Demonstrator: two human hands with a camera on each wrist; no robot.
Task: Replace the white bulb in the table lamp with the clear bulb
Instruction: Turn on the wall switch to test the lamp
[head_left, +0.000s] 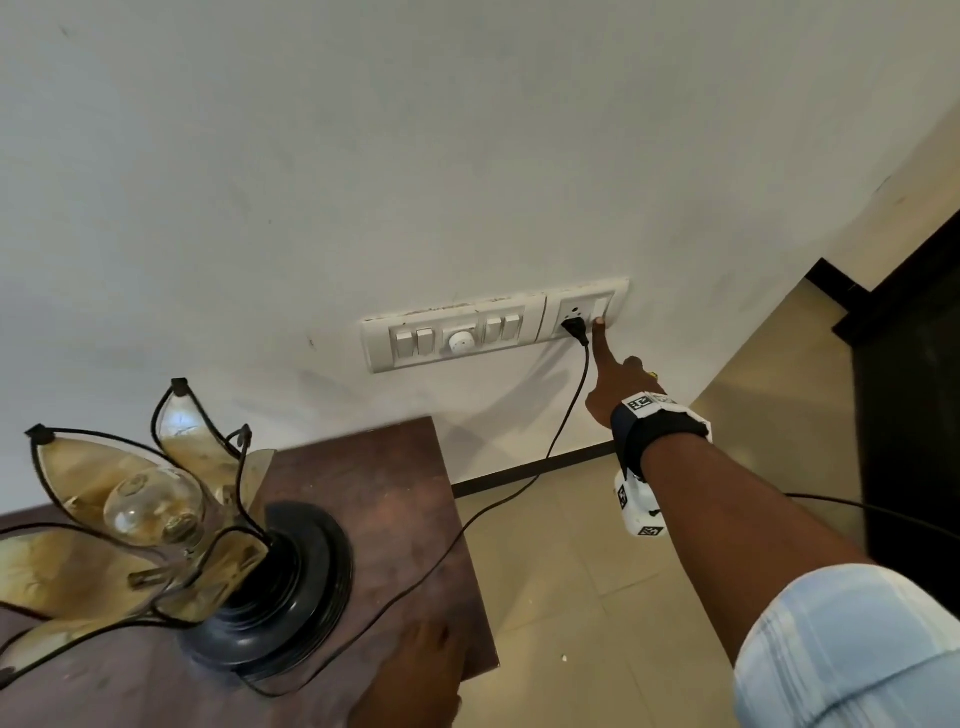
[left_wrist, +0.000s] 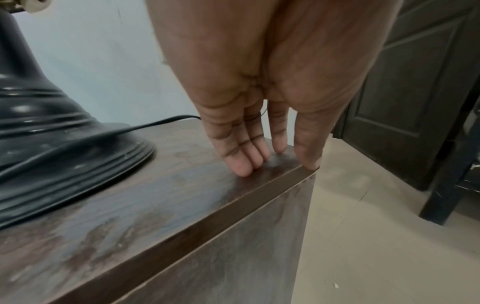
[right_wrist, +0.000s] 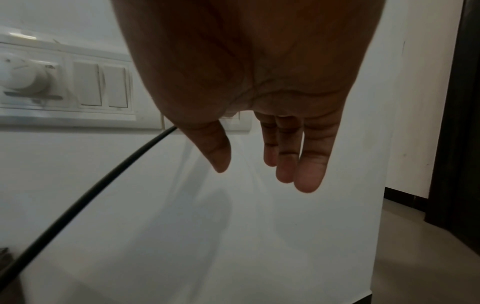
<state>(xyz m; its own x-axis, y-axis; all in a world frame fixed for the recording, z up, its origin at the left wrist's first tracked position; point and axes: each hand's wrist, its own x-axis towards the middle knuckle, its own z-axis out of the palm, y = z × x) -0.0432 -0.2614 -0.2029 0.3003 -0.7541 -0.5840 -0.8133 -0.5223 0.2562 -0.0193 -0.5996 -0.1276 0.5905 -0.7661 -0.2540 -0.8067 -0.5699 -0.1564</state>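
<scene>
A clear bulb (head_left: 150, 506) sits in the table lamp (head_left: 270, 587), among its gold petal shades. The lamp stands on a dark wooden table (head_left: 405, 493). Its black cord (head_left: 467, 525) runs to a plug (head_left: 574, 327) in the wall switch panel (head_left: 493, 325). My right hand (head_left: 618, 384) reaches to the panel, its index fingertip touching the switch (head_left: 602, 309) beside the plug. In the right wrist view the other fingers (right_wrist: 309, 164) hang straight and hold nothing. My left hand (left_wrist: 262, 144) rests with straight fingers on the table's corner (left_wrist: 298, 170). No white bulb is in view.
The lamp's black ribbed base (left_wrist: 52, 144) stands left of my left hand. A dial knob (right_wrist: 20, 76) and several rocker switches fill the panel's left part. A dark door (head_left: 909, 389) stands at the right, and beige floor tiles (head_left: 597, 571) lie beside the table.
</scene>
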